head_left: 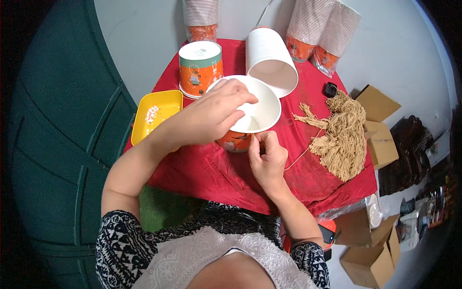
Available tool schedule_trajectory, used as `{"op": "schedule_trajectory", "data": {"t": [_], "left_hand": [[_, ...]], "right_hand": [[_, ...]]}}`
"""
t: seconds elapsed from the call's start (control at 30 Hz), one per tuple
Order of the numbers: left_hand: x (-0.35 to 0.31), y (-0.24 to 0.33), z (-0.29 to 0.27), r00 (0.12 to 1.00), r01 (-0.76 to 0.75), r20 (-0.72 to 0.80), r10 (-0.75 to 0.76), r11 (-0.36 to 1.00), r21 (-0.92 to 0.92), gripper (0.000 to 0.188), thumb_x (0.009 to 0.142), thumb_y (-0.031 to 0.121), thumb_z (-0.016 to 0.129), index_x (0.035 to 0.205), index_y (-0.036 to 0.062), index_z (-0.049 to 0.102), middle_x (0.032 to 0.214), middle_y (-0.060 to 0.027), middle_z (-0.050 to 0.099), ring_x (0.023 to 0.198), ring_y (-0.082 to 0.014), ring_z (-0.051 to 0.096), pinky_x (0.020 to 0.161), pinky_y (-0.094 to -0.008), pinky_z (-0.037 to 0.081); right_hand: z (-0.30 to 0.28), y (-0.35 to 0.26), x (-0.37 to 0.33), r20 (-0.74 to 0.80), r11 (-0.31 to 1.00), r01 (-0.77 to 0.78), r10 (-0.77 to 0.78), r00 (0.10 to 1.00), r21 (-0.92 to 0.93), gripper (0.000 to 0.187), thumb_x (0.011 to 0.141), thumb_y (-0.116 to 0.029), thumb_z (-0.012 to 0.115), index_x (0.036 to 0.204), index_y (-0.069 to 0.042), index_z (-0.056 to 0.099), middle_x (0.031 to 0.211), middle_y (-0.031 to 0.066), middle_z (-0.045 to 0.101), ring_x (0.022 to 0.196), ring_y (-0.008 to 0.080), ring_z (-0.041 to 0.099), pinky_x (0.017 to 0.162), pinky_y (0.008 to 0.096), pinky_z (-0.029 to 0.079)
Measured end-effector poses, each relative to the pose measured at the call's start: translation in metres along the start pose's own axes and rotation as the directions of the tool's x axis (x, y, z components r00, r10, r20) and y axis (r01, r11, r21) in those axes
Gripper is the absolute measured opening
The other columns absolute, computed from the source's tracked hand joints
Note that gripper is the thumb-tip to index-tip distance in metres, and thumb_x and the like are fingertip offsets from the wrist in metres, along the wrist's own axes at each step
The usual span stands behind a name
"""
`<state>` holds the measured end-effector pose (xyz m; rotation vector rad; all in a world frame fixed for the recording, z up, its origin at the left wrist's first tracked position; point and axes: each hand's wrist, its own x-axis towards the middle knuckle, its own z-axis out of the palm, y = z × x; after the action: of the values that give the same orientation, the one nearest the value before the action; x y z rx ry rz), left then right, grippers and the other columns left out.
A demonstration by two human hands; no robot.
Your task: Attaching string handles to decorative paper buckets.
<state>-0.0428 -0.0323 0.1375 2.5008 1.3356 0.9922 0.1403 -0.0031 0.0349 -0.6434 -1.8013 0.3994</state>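
Note:
A white-lined paper tub (268, 106) with an orange printed outside stands in front of me, its mouth tilted toward me. My left hand (207, 113) reaches over its left rim, with the thumb and fingertips apart above the opening. Just under the near rim, my right hand (268, 156) is closed in a pinch against the outer wall. A thin tan cord (304, 153) runs from beside that hand to a loose bundle of tan cords (344, 137) on the right. The cord's end at the tub is hidden by my fingers.
A yellow tray (168, 102) with small white and reddish bits lies left on the red tablecloth (216, 178). Behind stand an upside-down orange tub (202, 72), a white tub stack on its side (269, 53) and wrapped tub stacks (310, 24). Cardboard boxes (368, 260) sit to the right.

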Motion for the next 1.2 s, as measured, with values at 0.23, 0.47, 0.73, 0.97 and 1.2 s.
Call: {"op": "schedule_trajectory", "data": {"t": [0.23, 0.47, 0.73, 0.97, 1.2], "left_hand": [[0.028, -0.036, 0.013, 0.834, 0.211, 0.545, -0.088, 0.963, -0.167, 0.031, 0.097, 0.022, 0.048, 0.111, -0.0001, 0.065, 0.106, -0.0208, 0.066, 0.099, -0.0345, 0.061, 0.088, -0.0391, 0.047], [0.032, -0.033, 0.012, 0.801, 0.417, 0.563, -0.203, 0.864, -0.283, 0.032, 0.097, 0.026, 0.052, 0.097, -0.0025, 0.067, 0.082, -0.0101, 0.066, 0.076, -0.0162, 0.058, 0.074, -0.0329, 0.048], [0.031, -0.027, 0.017, 0.813, 0.414, 0.544, -0.207, 0.862, -0.291, 0.027, 0.094, 0.022, 0.055, 0.09, -0.0013, 0.067, 0.077, -0.0067, 0.064, 0.073, -0.0137, 0.056, 0.069, -0.0317, 0.047], [0.032, -0.026, 0.024, 0.837, 0.421, 0.489, -0.247, 0.861, -0.285, 0.018, 0.086, 0.014, 0.059, 0.081, -0.001, 0.067, 0.069, -0.0053, 0.062, 0.067, -0.0124, 0.055, 0.063, -0.0306, 0.047], [0.026, -0.019, 0.03, 0.894, 0.375, 0.358, -0.267, 0.884, -0.278, 0.017, 0.084, 0.013, 0.06, 0.08, -0.002, 0.066, 0.067, -0.0067, 0.063, 0.065, -0.012, 0.056, 0.061, -0.0307, 0.047]], "right_hand": [[0.002, 0.004, 0.002, -0.008, 0.998, 0.045, -0.046, 0.999, -0.042, 0.016, 0.083, 0.002, 0.068, 0.083, -0.002, 0.052, 0.065, 0.0153, 0.06, 0.054, 0.029, 0.064, 0.048, 0.0367, 0.049], [-0.001, 0.005, 0.004, 0.004, 0.998, 0.039, -0.039, 0.999, -0.048, 0.016, 0.083, 0.002, 0.068, 0.083, -0.002, 0.052, 0.064, 0.0154, 0.06, 0.054, 0.0296, 0.064, 0.048, 0.0374, 0.049], [-0.001, 0.004, 0.005, 0.004, 0.998, 0.06, -0.059, 0.998, -0.021, 0.016, 0.082, 0.003, 0.068, 0.084, -0.002, 0.053, 0.064, 0.0164, 0.06, 0.054, 0.0303, 0.063, 0.047, 0.0378, 0.048], [-0.004, 0.004, 0.005, -0.003, 0.996, 0.081, -0.081, 0.997, -0.04, 0.016, 0.083, 0.002, 0.068, 0.083, -0.002, 0.052, 0.062, 0.0157, 0.059, 0.053, 0.029, 0.063, 0.047, 0.0368, 0.048], [-0.038, -0.005, 0.01, 0.092, 0.998, -0.052, 0.055, 0.994, -0.034, 0.027, 0.084, -0.006, 0.07, 0.106, -0.001, 0.055, 0.068, 0.0141, 0.063, 0.056, 0.029, 0.064, 0.047, 0.0361, 0.049]]}}
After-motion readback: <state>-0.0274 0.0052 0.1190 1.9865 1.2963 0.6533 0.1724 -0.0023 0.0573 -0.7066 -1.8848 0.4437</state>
